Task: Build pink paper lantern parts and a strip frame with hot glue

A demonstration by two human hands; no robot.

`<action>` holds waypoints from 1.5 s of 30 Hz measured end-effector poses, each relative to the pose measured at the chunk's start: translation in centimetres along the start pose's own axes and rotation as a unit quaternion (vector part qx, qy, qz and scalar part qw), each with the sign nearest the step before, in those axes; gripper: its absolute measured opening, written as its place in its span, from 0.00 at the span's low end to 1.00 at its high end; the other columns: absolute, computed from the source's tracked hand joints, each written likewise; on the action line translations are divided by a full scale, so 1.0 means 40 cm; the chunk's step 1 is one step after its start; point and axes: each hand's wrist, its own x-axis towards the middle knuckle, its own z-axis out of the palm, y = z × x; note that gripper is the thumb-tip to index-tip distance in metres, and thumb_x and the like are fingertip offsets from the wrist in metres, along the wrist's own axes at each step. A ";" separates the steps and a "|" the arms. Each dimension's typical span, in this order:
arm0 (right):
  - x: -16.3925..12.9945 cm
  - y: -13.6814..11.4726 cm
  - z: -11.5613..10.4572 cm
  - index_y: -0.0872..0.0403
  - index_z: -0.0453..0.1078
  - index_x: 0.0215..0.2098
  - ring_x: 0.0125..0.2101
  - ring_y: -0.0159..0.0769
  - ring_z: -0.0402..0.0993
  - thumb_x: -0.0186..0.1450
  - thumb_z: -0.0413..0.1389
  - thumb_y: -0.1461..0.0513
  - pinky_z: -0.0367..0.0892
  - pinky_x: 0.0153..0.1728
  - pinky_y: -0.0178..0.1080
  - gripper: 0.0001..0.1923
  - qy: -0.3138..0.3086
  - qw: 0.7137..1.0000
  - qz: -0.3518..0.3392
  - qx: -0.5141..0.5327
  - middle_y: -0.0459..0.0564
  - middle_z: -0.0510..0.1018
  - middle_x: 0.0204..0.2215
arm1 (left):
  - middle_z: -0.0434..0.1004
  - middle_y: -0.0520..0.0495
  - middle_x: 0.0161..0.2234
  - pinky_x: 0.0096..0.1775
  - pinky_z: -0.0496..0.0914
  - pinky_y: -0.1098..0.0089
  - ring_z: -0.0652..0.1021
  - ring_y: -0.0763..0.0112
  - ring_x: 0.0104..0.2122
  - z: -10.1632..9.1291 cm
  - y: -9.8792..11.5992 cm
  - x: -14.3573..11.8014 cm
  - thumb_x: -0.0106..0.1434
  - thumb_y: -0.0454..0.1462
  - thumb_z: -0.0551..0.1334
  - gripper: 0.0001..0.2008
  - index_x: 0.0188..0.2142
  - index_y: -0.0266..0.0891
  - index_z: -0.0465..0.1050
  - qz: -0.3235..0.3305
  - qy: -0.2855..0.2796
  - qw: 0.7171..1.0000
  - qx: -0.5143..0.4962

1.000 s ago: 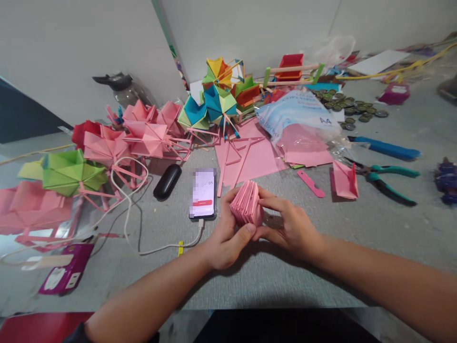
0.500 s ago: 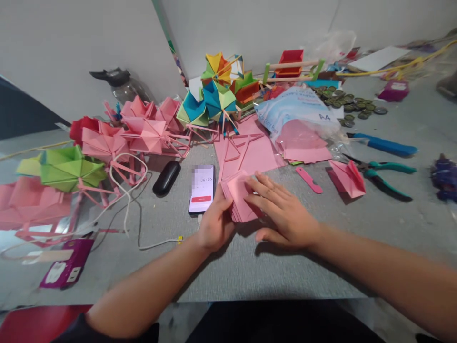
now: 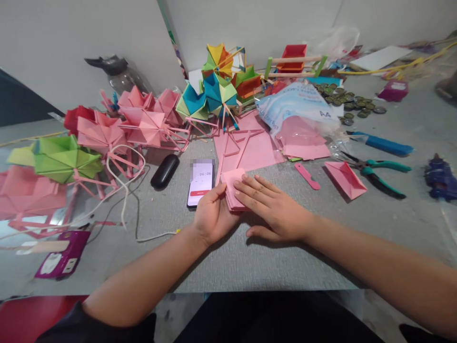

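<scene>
Grey table [image 3: 285,267] carried loose pink sheets [image 3: 250,152], then a phone [image 3: 200,183]. Right hand [image 3: 276,212] lay flat, fingers spread, pressing down on the pink folded stack [image 3: 232,183] — no grasp. Left hand [image 3: 212,216] cupped the stack's left edge, loosely curled — just beside the phone.

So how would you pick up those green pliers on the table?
Take the pliers by the two green handles, coming from the right, where the handles splay apart and lie bare on the table. The metal nose points left and lies right beside the folded pink paper, so that end is crowded and thin.
</scene>
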 end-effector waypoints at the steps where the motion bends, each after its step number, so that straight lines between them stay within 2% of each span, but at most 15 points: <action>1: 0.001 -0.001 0.001 0.58 0.39 0.83 0.80 0.55 0.45 0.76 0.55 0.41 0.49 0.77 0.65 0.51 -0.006 1.000 0.001 -0.002 0.65 0.58 0.78 | 0.86 0.43 0.50 0.61 0.75 0.64 0.83 0.65 0.54 -0.003 -0.002 -0.001 0.74 0.34 0.60 0.17 0.60 0.37 0.77 0.007 -0.006 1.000 0.009; 6: 0.003 -0.014 0.009 0.62 0.39 0.82 0.79 0.58 0.47 0.73 0.57 0.37 0.49 0.77 0.66 0.57 -0.038 0.999 0.009 -0.022 0.69 0.54 0.78 | 0.84 0.48 0.52 0.63 0.72 0.65 0.81 0.67 0.56 -0.016 -0.018 0.002 0.68 0.31 0.68 0.21 0.60 0.45 0.76 0.052 -0.026 0.996 0.064; 11: 0.008 -0.041 0.013 0.69 0.42 0.81 0.79 0.59 0.45 0.72 0.60 0.39 0.51 0.78 0.61 0.59 -0.037 0.997 0.026 -0.062 0.74 0.53 0.78 | 0.83 0.43 0.58 0.68 0.69 0.56 0.77 0.56 0.65 -0.012 -0.028 0.001 0.68 0.37 0.71 0.18 0.57 0.43 0.79 0.092 -0.043 0.986 0.130; 16: 0.012 -0.056 0.008 0.66 0.41 0.82 0.80 0.57 0.40 0.71 0.63 0.43 0.50 0.78 0.59 0.58 -0.035 0.995 0.042 -0.085 0.69 0.49 0.80 | 0.79 0.43 0.65 0.71 0.64 0.53 0.73 0.53 0.70 -0.014 -0.017 -0.010 0.65 0.43 0.76 0.22 0.57 0.45 0.81 0.115 -0.084 0.972 0.186; 20: 0.003 -0.042 0.007 0.59 0.43 0.82 0.80 0.58 0.43 0.73 0.59 0.42 0.50 0.77 0.63 0.52 0.007 0.996 0.054 -0.071 0.65 0.55 0.79 | 0.80 0.43 0.63 0.70 0.67 0.52 0.75 0.52 0.68 -0.030 -0.020 -0.010 0.66 0.47 0.75 0.25 0.61 0.47 0.79 0.128 -0.055 0.961 0.240; 22: -0.001 -0.032 0.001 0.52 0.46 0.81 0.79 0.59 0.49 0.75 0.58 0.44 0.57 0.74 0.65 0.46 0.092 0.991 0.084 -0.038 0.64 0.60 0.77 | 0.82 0.42 0.60 0.68 0.68 0.52 0.77 0.53 0.64 -0.037 -0.024 -0.016 0.69 0.48 0.72 0.24 0.62 0.47 0.77 0.148 -0.060 0.941 0.298; 24: -0.002 -0.023 -0.011 0.48 0.51 0.78 0.73 0.59 0.63 0.74 0.60 0.46 0.69 0.67 0.64 0.41 0.193 0.973 0.127 0.013 0.65 0.68 0.72 | 0.81 0.41 0.58 0.66 0.69 0.52 0.78 0.54 0.61 -0.041 -0.023 -0.028 0.74 0.47 0.68 0.21 0.63 0.46 0.75 0.154 -0.110 0.906 0.379; 26: 0.003 -0.018 -0.024 0.47 0.60 0.72 0.59 0.54 0.79 0.74 0.62 0.48 0.78 0.55 0.57 0.34 0.248 0.954 0.145 0.087 0.62 0.79 0.59 | 0.80 0.40 0.56 0.61 0.72 0.53 0.79 0.55 0.56 -0.043 -0.013 -0.044 0.77 0.45 0.63 0.19 0.64 0.44 0.72 0.137 -0.177 0.856 0.466; 27: 0.008 -0.016 -0.031 0.48 0.64 0.68 0.51 0.49 0.82 0.74 0.63 0.48 0.80 0.49 0.52 0.30 0.251 0.949 0.139 0.132 0.58 0.82 0.51 | 0.79 0.39 0.54 0.58 0.74 0.54 0.79 0.55 0.53 -0.043 -0.006 -0.051 0.78 0.44 0.61 0.18 0.63 0.43 0.71 0.119 -0.211 0.827 0.507; 29: 0.017 -0.013 -0.039 0.48 0.70 0.58 0.37 0.40 0.81 0.74 0.63 0.49 0.79 0.38 0.42 0.20 0.234 0.938 0.124 0.223 0.50 0.82 0.39 | 0.79 0.39 0.52 0.53 0.75 0.56 0.79 0.56 0.49 -0.042 0.011 -0.057 0.78 0.44 0.59 0.17 0.62 0.42 0.70 0.104 -0.252 0.788 0.552; 31: 0.025 -0.007 -0.039 0.49 0.73 0.50 0.31 0.35 0.78 0.74 0.64 0.48 0.75 0.33 0.37 0.16 0.207 0.921 0.139 0.299 0.46 0.81 0.33 | 0.78 0.39 0.52 0.51 0.74 0.58 0.79 0.56 0.48 -0.038 0.024 -0.052 0.79 0.45 0.57 0.18 0.63 0.42 0.69 0.095 -0.262 0.775 0.567; 35: 0.021 0.010 -0.022 0.52 0.74 0.38 0.27 0.31 0.73 0.71 0.64 0.42 0.69 0.29 0.34 0.23 0.160 0.870 0.238 0.400 0.45 0.78 0.29 | 0.77 0.39 0.49 0.50 0.73 0.59 0.78 0.57 0.46 -0.025 0.030 -0.032 0.79 0.53 0.54 0.21 0.58 0.41 0.71 0.085 -0.237 0.770 0.586; 38: 0.012 0.019 -0.008 0.52 0.72 0.34 0.25 0.30 0.68 0.69 0.64 0.38 0.65 0.27 0.34 0.27 0.173 0.842 0.254 0.443 0.43 0.74 0.26 | 0.76 0.42 0.41 0.42 0.72 0.62 0.77 0.60 0.39 -0.026 0.020 -0.027 0.78 0.55 0.54 0.23 0.49 0.41 0.74 0.104 -0.208 0.751 0.618; 42: 0.007 0.023 -0.006 0.52 0.69 0.32 0.25 0.30 0.64 0.70 0.62 0.38 0.61 0.26 0.34 0.28 0.167 0.828 0.267 0.464 0.42 0.71 0.25 | 0.74 0.46 0.33 0.36 0.66 0.65 0.75 0.63 0.33 -0.038 0.005 -0.030 0.78 0.49 0.55 0.18 0.39 0.41 0.73 0.158 -0.143 0.678 0.703; 45: 0.007 0.020 -0.013 0.51 0.67 0.30 0.25 0.30 0.62 0.71 0.62 0.39 0.59 0.27 0.35 0.28 0.173 0.839 0.280 0.434 0.42 0.69 0.25 | 0.76 0.46 0.33 0.36 0.66 0.64 0.75 0.62 0.32 -0.034 -0.004 -0.031 0.78 0.47 0.53 0.17 0.37 0.41 0.72 0.184 -0.123 0.648 0.729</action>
